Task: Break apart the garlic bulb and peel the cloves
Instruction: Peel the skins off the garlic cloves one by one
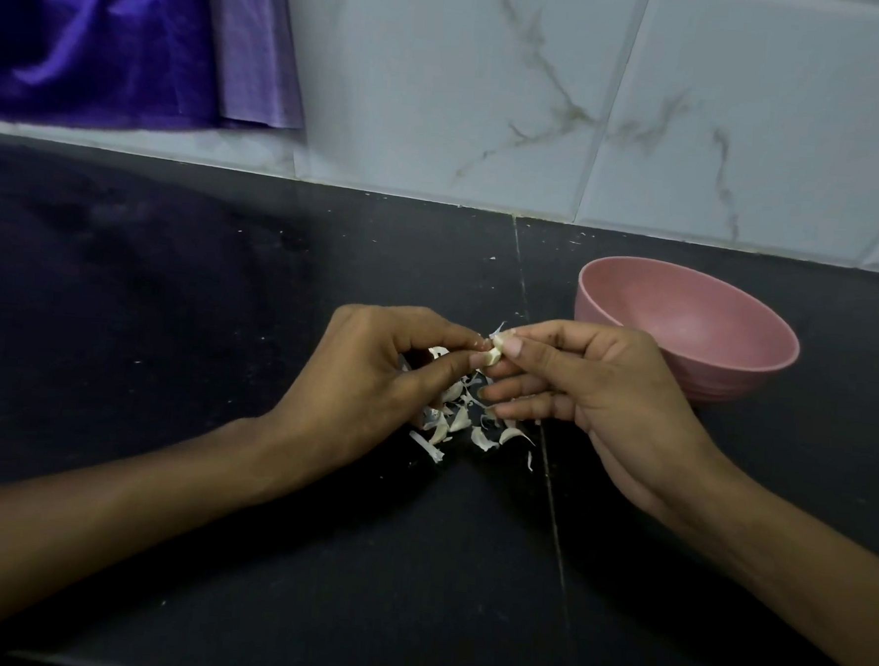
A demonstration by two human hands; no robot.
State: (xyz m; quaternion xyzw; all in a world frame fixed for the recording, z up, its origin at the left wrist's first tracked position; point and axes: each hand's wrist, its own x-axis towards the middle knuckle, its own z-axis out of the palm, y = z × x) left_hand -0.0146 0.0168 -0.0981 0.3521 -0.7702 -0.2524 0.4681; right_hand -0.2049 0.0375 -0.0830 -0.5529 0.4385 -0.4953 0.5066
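Observation:
A small pale garlic clove (493, 354) is held between both hands above the black counter. My left hand (373, 380) pinches it from the left with thumb and forefinger. My right hand (588, 393) pinches it from the right, thumb on top, a strip of skin sticking up at its tip. Below the hands lies a scatter of white garlic skins and pieces (460, 424), partly hidden by my fingers.
A pink bowl (733, 381) stands on the counter just right of my right hand; what shows of its inside is bare. The black counter (171, 316) meets a marbled tile wall (544, 107) behind. Purple cloth (110, 40) hangs at the upper left.

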